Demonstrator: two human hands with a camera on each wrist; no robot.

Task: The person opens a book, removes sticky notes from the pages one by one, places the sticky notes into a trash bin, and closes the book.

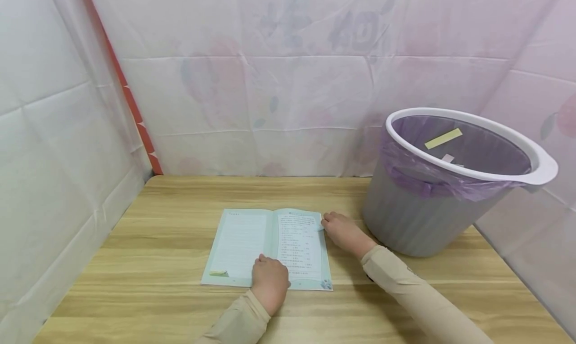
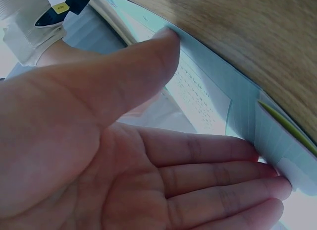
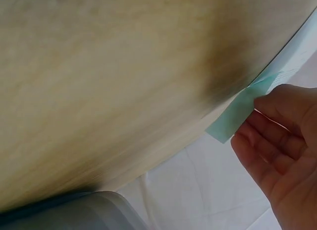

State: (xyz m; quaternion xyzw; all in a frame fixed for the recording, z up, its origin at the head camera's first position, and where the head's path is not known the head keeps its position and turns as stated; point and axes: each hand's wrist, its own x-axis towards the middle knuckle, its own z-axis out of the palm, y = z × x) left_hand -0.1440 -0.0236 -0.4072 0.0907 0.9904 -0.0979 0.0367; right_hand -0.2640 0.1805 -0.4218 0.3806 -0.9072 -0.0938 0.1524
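An open booklet [image 1: 244, 241] with pale green page borders and printed text lies flat on the wooden table. My left hand [image 1: 270, 283] rests low on it near the fold. In the left wrist view its fingers [image 2: 213, 183] are straight, their tips against the pages, and the thumb lies over the lower edge. At the booklet's right edge my right hand [image 1: 345, 232] pinches a pale green paper strip, probably a sticky tab [image 3: 237, 113], between thumb and fingers. The strip sticks out past the page edge in the right wrist view.
To the right stands a grey trash bin [image 1: 405, 219] with a white rim and a purple liner. A yellow paper strip [image 1: 443, 139] and small paper bits show inside it. Pale patterned sheets [image 1: 252, 99] hang behind the table and at its sides.
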